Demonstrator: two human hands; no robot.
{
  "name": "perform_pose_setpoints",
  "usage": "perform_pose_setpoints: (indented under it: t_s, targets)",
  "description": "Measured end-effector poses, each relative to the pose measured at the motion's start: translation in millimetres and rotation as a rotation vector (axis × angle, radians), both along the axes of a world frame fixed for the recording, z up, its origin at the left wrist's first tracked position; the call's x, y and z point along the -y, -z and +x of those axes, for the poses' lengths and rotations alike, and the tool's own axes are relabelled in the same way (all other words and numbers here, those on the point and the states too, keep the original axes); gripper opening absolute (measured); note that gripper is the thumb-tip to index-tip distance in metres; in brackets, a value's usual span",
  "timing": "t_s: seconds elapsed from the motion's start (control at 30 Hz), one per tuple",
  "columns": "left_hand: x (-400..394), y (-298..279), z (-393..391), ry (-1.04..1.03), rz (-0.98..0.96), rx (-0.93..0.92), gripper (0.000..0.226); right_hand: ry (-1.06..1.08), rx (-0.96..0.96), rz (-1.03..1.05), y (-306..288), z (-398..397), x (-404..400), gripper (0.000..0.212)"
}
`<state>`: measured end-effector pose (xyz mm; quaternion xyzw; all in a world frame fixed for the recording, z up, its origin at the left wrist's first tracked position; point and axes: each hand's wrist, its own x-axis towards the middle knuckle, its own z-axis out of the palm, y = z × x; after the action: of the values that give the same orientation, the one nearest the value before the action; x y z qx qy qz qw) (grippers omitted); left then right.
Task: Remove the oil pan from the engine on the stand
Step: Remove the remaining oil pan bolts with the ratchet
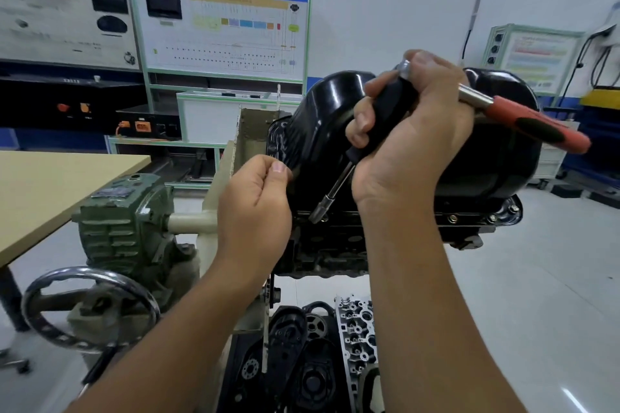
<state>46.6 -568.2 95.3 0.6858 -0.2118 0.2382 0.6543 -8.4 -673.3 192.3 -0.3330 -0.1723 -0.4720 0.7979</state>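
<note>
I am at the bolt-removal step. The oil pan sits on top of the upturned engine, which is clamped in the stand, and its flange is not yet free of the block.

My right hand is wrapped around the black handle of a socket driver, and a ratchet with a red handle pokes out from the same grip toward the right. The driver's tip rests at a bolt on the near flange, just below the pan's wall.

My left hand has thumb and forefinger pressed together close to the pan's left edge; I cannot tell whether a bolt sits between them, as anything there is too small to see.

More bolts show along the flange to the right, so I judge this is well short of lifting. Next I need the socket squarely seated on the bolt head, then turned out steadily, keeping the shaft in line so it does not slip.
</note>
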Motion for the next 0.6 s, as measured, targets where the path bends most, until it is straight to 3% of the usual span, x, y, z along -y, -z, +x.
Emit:
perform_pose_setpoints:
  t_s: [0.1,0.4,0.6]
  targets:
    - [-0.6,-1.2,-0.1,0.125,-0.113,-0.062,0.030,-0.001,0.041,-0.043,0.1,-3.1,-4.7,0.009]
    - [-2.2,-9.7,7.5,0.194,-0.342,-0.411,0.027,0.055,0.057,-0.087,-3.0,-5.8,2.0,0.004]
    - [4.2,-6.8,-0.5,0.247,-0.387,-0.292,0.028,0.012,0.063,-0.104,-1.5,-3.8,0.9,0.004]
